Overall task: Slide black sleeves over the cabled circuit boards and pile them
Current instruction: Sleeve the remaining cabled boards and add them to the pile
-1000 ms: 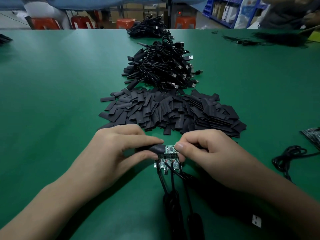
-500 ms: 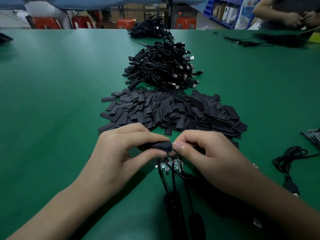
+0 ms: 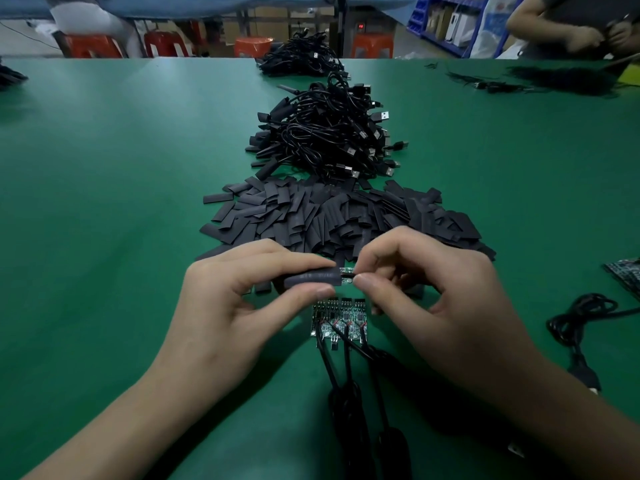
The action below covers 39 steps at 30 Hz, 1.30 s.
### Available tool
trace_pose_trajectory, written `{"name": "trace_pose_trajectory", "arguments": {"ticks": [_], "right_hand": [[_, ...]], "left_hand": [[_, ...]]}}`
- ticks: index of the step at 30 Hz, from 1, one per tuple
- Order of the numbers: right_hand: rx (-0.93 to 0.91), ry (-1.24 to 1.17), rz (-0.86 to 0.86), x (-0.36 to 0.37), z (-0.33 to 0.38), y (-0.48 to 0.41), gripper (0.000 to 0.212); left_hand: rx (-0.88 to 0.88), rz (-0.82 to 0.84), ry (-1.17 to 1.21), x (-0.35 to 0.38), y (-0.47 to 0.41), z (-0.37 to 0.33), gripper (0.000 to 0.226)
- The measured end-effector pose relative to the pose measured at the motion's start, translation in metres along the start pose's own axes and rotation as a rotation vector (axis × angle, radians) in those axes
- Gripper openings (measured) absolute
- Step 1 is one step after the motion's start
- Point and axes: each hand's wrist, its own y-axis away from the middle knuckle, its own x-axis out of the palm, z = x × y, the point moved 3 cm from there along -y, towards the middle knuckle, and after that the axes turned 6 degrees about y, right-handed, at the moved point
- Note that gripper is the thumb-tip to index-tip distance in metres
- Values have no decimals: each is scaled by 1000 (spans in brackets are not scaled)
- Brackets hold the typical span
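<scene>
Green table (image 3: 104, 237): heap of loose sleeves (image 3: 339, 216), bare boards (image 3: 341, 318) nearer. Raised between these, left hand (image 3: 242, 306) pinches black sleeve (image 3: 311, 280); right hand (image 3: 443, 299) apparently pinches circuit board (image 3: 347, 271) end protruding from it.

A broad green bench (image 3: 104, 202) fills most of the room in front of me, with a faint sheen toward its far edge. Past that edge stand red-orange plastic stools (image 3: 93, 46) (four that I can count). Behind them is a second table with a blue top (image 3: 207, 3) and cardboard boxes (image 3: 273, 29) underneath. Blue shelving (image 3: 446, 26) lines the far right.
</scene>
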Motion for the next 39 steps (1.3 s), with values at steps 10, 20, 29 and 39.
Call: {"name": "trace_pose_trajectory", "arguments": {"ticks": [10,20,29,39], "right_hand": [[-102,120,-70,-3,3,0,3],[-100,110,-80,-2,4,1,4],[-122,154,-115,-3,6,0,5],[-119,124,-107,-1,7,2,3]], "left_hand": [[1,10,58,4,2,1,19],[74,5,-41,2,0,-6,20],[128,-27,-142,-1,0,-10,21],[51,20,-22,5,-1,-9,21]]}}
